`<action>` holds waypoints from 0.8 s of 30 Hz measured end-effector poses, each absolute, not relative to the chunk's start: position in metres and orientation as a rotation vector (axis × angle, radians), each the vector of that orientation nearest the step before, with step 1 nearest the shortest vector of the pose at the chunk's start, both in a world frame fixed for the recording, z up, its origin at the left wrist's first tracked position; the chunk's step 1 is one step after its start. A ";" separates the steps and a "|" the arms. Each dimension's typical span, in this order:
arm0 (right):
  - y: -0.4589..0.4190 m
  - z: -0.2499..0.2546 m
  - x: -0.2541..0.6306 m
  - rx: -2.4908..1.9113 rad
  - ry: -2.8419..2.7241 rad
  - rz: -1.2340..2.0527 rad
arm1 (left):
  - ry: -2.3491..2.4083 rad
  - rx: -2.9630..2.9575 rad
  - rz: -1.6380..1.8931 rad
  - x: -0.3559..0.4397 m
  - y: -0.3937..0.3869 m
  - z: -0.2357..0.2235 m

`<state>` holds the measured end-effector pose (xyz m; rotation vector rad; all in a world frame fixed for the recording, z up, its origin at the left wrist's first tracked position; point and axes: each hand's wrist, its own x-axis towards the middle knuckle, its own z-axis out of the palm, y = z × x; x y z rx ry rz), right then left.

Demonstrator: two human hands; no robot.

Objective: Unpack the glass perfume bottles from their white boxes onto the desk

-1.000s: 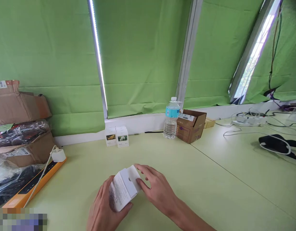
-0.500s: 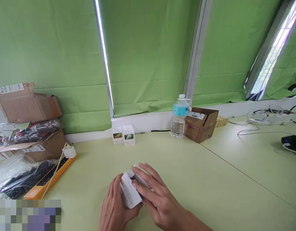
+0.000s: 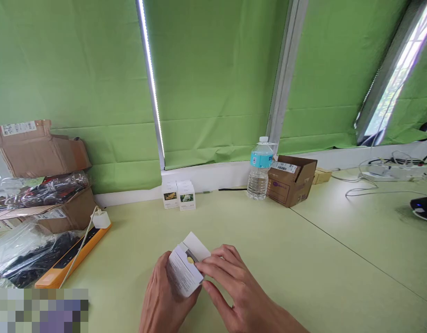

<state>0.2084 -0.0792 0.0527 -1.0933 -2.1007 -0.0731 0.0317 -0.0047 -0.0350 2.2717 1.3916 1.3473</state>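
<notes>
A white carton [image 3: 185, 264] is gripped above a pale green table top [image 3: 269, 240] near the table's front edge, slightly left of centre in the head-camera view, by a person's two bare hands. It is cradled from below and from the left by the left hand [image 3: 168, 296], its fingers wrapped up the printed side, while the right hand [image 3: 243, 291] is clasped against it from the right, fingertips [image 3: 202, 266] pressed near the opened end. The long axis is slanted across the view, with the opened end pointed up and away from the wearer and the text-printed panel turned left and toward the camera (a round gold-coloured item [image 3: 190, 261] is seen at the opening). Two small white boxes [image 3: 178, 195] are set well ahead by the wall, with a water bottle [image 3: 260, 169] and a cardboard box [image 3: 291, 181] to their right; an orange power strip [image 3: 74, 253] is placed at left.
</notes>
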 end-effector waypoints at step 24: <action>-0.078 0.053 0.213 -1.171 -2.188 -0.004 | 1.086 2.310 1.401 0.028 0.000 -0.035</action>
